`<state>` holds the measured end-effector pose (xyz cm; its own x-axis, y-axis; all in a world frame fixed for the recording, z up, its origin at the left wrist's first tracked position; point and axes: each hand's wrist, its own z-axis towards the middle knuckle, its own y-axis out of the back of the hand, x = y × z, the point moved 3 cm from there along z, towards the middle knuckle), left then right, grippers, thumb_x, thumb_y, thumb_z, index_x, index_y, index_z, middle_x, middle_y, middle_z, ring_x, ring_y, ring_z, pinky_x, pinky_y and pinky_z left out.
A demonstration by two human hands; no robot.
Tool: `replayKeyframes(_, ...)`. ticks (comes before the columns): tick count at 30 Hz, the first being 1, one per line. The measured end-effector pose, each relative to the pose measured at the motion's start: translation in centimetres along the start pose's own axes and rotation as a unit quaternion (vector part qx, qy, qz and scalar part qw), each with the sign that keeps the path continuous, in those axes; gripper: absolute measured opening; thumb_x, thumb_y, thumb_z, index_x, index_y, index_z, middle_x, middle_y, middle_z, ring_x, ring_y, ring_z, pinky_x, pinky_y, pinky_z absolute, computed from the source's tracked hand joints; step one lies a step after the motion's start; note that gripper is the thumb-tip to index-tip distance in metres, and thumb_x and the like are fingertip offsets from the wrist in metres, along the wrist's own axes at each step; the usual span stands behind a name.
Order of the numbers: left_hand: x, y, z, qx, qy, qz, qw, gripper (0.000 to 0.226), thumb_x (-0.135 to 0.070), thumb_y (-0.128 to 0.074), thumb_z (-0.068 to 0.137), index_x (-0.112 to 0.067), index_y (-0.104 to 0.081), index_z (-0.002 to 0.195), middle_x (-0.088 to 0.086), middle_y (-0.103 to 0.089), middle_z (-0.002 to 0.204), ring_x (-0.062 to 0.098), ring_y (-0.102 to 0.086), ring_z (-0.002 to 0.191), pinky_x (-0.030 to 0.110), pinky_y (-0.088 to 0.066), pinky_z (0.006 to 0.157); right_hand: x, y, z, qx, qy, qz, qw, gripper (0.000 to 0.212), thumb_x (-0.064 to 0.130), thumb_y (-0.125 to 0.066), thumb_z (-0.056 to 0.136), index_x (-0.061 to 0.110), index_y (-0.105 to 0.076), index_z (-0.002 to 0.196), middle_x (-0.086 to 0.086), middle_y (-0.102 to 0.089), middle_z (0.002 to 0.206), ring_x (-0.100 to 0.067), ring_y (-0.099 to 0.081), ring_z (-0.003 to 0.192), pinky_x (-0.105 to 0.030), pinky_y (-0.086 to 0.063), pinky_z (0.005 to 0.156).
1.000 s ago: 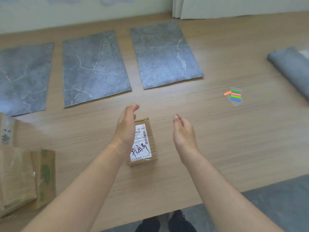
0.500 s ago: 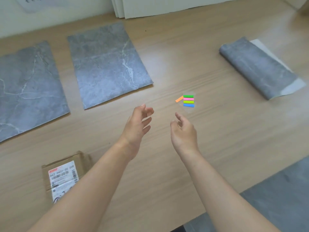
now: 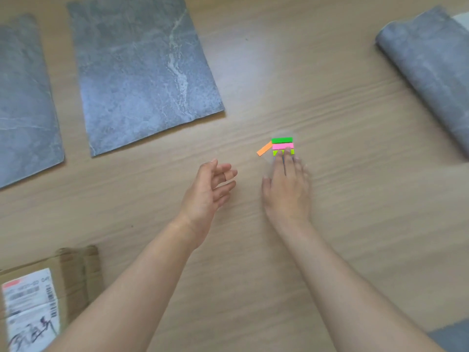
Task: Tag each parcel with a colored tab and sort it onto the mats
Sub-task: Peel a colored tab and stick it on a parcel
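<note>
A small pad of colored tabs (image 3: pixel 281 143) lies on the wooden table, with green, pink and yellow-green strips and a loose orange tab (image 3: pixel 264 149) angled off its left side. My right hand (image 3: pixel 286 189) lies flat with straight fingers, its fingertips on the pad's near strips. My left hand (image 3: pixel 209 193) hovers to the left of the pad, fingers loosely curled and holding nothing. A brown cardboard parcel (image 3: pixel 76 270) with a white shipping label sits at the bottom left. Two grey marble mats (image 3: pixel 142 72) (image 3: pixel 22 107) lie at the back left.
A rolled grey mat (image 3: pixel 429 69) lies at the right edge. Grey floor (image 3: pixel 451 336) shows past the table's near right corner.
The view has swung right and closer to the tabs. My right hand has reached forward and flattened onto the tab pad. The parcel has slid toward the bottom left corner of the view.
</note>
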<state>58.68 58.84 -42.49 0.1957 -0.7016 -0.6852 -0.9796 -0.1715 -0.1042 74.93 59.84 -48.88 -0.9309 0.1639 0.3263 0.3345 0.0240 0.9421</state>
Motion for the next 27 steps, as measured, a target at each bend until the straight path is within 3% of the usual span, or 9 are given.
replayKeyframes(2,0.3,0.9,0.4,-0.012,0.01,-0.009,1.0,0.048,-0.048,-0.038,0.102,-0.016,-0.063,0.126,0.001,-0.073,0.119,0.02,-0.068,0.113,0.041,-0.043,0.11,0.6,-0.8,-0.7,-0.091,0.064,0.006,0.994,0.057,0.015,-0.075,0.088,0.0,-0.057,0.139,-0.022,-0.063,0.137,-0.038,-0.057,0.131,-0.055,-0.038,0.115)
replayKeyframes(4,0.4,1.7,0.7,-0.021,0.021,-0.023,0.999,0.048,-0.048,-0.037,0.102,-0.014,-0.063,0.126,0.005,-0.073,0.118,0.022,-0.069,0.111,0.043,-0.045,0.109,1.2,-1.5,-1.5,-0.132,0.13,0.034,0.982,0.049,0.012,-0.074,0.089,0.004,-0.062,0.135,-0.019,-0.07,0.123,-0.035,-0.065,0.121,-0.054,-0.042,0.112)
replayKeyframes(7,0.5,2.9,0.9,-0.025,0.036,-0.04,0.998,0.049,-0.048,-0.036,0.102,-0.014,-0.062,0.126,0.01,-0.073,0.117,0.024,-0.068,0.112,0.044,-0.046,0.108,2.4,-2.3,-2.6,-0.129,0.213,0.065,0.966,0.031,0.017,-0.062,0.099,0.006,-0.067,0.128,-0.017,-0.073,0.114,-0.031,-0.068,0.116,-0.05,-0.042,0.113)
replayKeyframes(10,0.5,4.8,0.4,-0.033,0.038,-0.053,0.997,0.051,-0.049,-0.035,0.103,-0.014,-0.062,0.127,0.013,-0.071,0.119,0.024,-0.067,0.113,0.044,-0.045,0.109,4.4,-3.3,-4.3,-0.109,0.27,0.064,0.954,0.027,0.007,-0.074,0.092,0.005,-0.071,0.119,-0.011,-0.075,0.114,-0.029,-0.069,0.117,-0.048,-0.047,0.11)
replayKeyframes(15,0.8,9.3,-1.6,-0.067,0.032,-0.07,0.995,0.051,-0.046,-0.033,0.104,-0.012,-0.061,0.128,0.015,-0.068,0.124,0.025,-0.064,0.118,0.043,-0.043,0.111,8.4,-4.5,-6.1,-0.084,0.298,0.114,0.944,0.027,0.011,-0.08,0.087,0.006,-0.074,0.112,-0.007,-0.076,0.111,-0.026,-0.071,0.114,-0.044,-0.049,0.107)
replayKeyframes(18,1.7,12.0,-3.2,-0.088,0.028,-0.08,0.992,0.05,-0.045,-0.033,0.104,-0.012,-0.061,0.128,0.014,-0.067,0.125,0.024,-0.063,0.12,0.042,-0.044,0.11,11.0,-5.2,-7.2,-0.058,0.289,0.137,0.946,0.029,0.013,-0.088,0.079,0.009,-0.076,0.105,-0.007,-0.078,0.102,-0.025,-0.073,0.107,-0.034,-0.054,0.092)
replayKeyframes(21,2.6,14.2,-4.8,-0.111,0.002,-0.063,0.992,0.043,-0.04,-0.036,0.105,-0.013,-0.064,0.124,0.008,-0.069,0.123,0.021,-0.065,0.117,0.041,-0.047,0.107,12.7,-5.8,-7.9,-0.02,0.265,0.191,0.945,0.032,0.009,-0.087,0.072,0.009,-0.077,0.103,-0.007,-0.078,0.095,-0.028,-0.074,0.1,-0.026,-0.047,0.084)
replayKeyframes(24,3.6,15.9,-6.3,-0.144,-0.091,0.1,0.98,0.028,-0.027,-0.044,0.105,-0.017,-0.068,0.117,-0.004,-0.068,0.123,0.012,-0.063,0.117,0.034,-0.048,0.105,12.7,-5.8,-7.5,0.04,0.186,0.261,0.946,0.039,0.012,-0.089,0.069,0.013,-0.078,0.107,-0.005,-0.077,0.1,-0.028,-0.07,0.093,-0.017,-0.04,0.08)
replayKeyframes(27,5.0,16.2,-6.7,-0.106,-0.234,0.424,0.869,0.039,-0.022,-0.048,0.094,-0.012,-0.068,0.126,0.0,-0.058,0.14,0.011,-0.051,0.133,0.027,-0.037,0.114,12.6,-5.4,-7.1,0.066,0.16,0.276,0.946,0.038,0.018,-0.09,0.07,0.018,-0.079,0.107,0.003,-0.077,0.102,-0.018,-0.066,0.091,-0.006,-0.036,0.081)
